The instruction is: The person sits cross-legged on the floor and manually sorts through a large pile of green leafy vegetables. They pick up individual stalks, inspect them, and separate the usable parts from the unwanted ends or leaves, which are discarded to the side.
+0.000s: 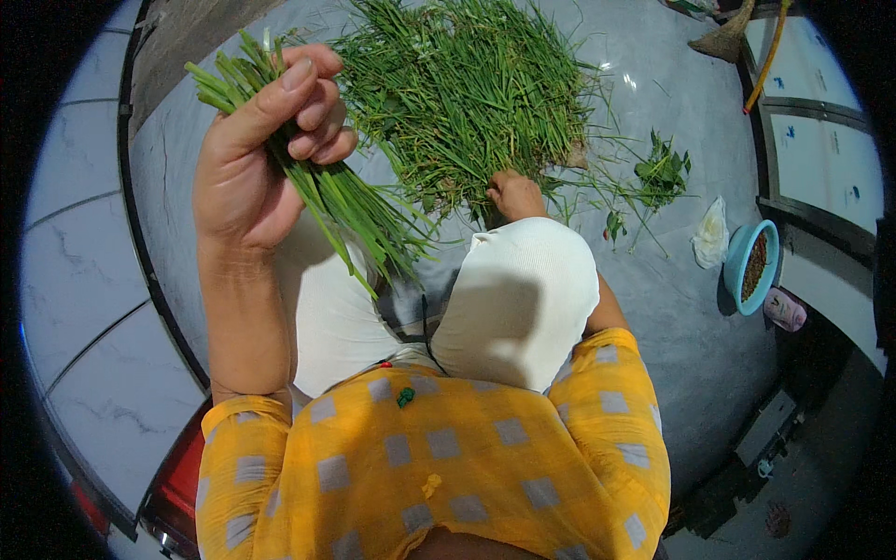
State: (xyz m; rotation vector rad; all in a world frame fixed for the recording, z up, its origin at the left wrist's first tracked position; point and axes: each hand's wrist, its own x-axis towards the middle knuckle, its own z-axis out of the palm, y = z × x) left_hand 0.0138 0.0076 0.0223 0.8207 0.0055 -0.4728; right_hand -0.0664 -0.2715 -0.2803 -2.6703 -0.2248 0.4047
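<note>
A bundle of long green leafy stalks (343,203) is gripped in my raised left hand (269,133), cut ends up at the left and blades hanging over my left knee. Beyond my knees, a broad heap of the same kind of grass-like greens (462,91) is spread on the grey floor. My right hand (516,196) reaches past my right knee to the heap's near edge; its fingertips are among the greens, and whether they pinch any is hidden.
A small pile of broad-leaved sprigs (661,171) lies right of the heap. Farther right are a crumpled white plastic bag (710,234), a light blue basin (733,269) with brown contents and a pink container (785,309). White panels (815,154) stand at the right edge.
</note>
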